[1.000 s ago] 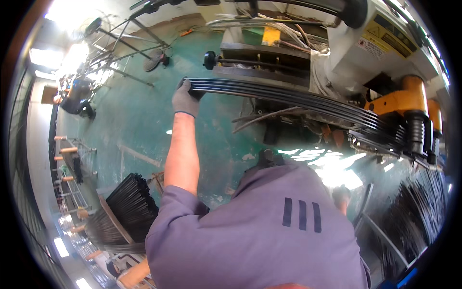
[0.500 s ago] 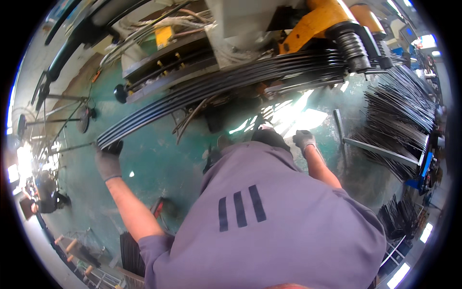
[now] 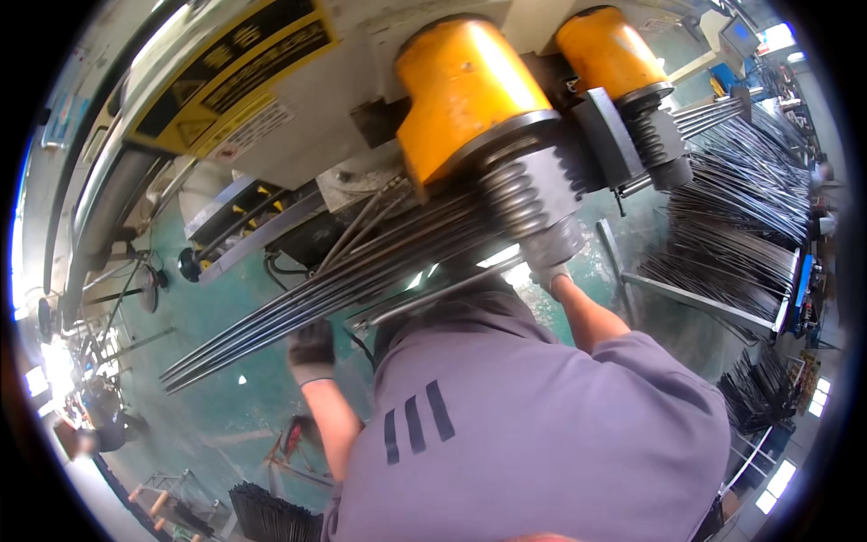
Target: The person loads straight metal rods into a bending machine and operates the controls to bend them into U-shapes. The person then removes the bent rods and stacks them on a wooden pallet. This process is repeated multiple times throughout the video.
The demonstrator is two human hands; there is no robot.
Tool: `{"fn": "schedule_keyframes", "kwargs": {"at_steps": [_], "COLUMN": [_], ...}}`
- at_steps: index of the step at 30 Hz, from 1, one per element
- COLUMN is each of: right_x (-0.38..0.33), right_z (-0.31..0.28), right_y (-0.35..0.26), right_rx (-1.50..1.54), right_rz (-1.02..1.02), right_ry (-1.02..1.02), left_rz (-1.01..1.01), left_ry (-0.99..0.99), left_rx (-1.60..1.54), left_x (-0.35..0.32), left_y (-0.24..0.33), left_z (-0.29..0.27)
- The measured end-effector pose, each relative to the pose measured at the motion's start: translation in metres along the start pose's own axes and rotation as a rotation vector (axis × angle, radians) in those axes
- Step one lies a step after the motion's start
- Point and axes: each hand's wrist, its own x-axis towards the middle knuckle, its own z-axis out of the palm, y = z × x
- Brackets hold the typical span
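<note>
A bundle of long dark metal rods (image 3: 271, 330) slants from the machine down to the left, with its ends jutting over the green floor. My left hand (image 3: 312, 350), in a grey glove with dark fingers, is just below the bundle, well in from the rod ends; its blurred fingers do not show whether they touch a rod. A spring-wrapped metal cylinder (image 3: 524, 199) hangs under the larger yellow machine head (image 3: 470, 90). Beside its lower end is my gloved right hand (image 3: 547, 274), whose fingers are hidden behind it.
A second yellow head (image 3: 610, 50) with a spring stands farther right. Large stacks of thin rods (image 3: 722, 235) lie on a metal rack (image 3: 704, 301) at the right. A metal bar (image 3: 433, 298) runs close in front of my body. More dark rods (image 3: 271, 515) stand at the lower left.
My left hand has left the rod ends and moved right along the bundle. My right hand has come up beside the spring cylinder. The machine looks nearer, and the rods slant more steeply.
</note>
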Motion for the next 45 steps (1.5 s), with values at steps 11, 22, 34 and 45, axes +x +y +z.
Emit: {"fn": "schedule_keyframes", "kwargs": {"at_steps": [11, 22, 34, 45], "right_x": [-0.037, -0.164, -0.113, -0.162], "right_z": [-0.034, 0.022, -0.090, -0.174], "right_y": [-0.012, 0.069, -0.036, -0.150], "right_rx": [0.292, 0.503, 0.698, 1.044], "right_rz": [0.085, 0.354, -0.255, -0.637], "right_ry": [0.097, 0.191, 0.459, 0.593], "left_rz": [-0.207, -0.422, -0.715, -0.340], "left_ry": [0.398, -0.137, 0.455, 0.941], "left_rx": [-1.294, -3.222, -3.206, -3.074], "left_x": [0.057, 0.066, 0.039, -0.006], "left_y": [0.002, 0.046, -0.061, -0.127], "left_z": [-0.075, -0.062, -0.147, -0.205]}}
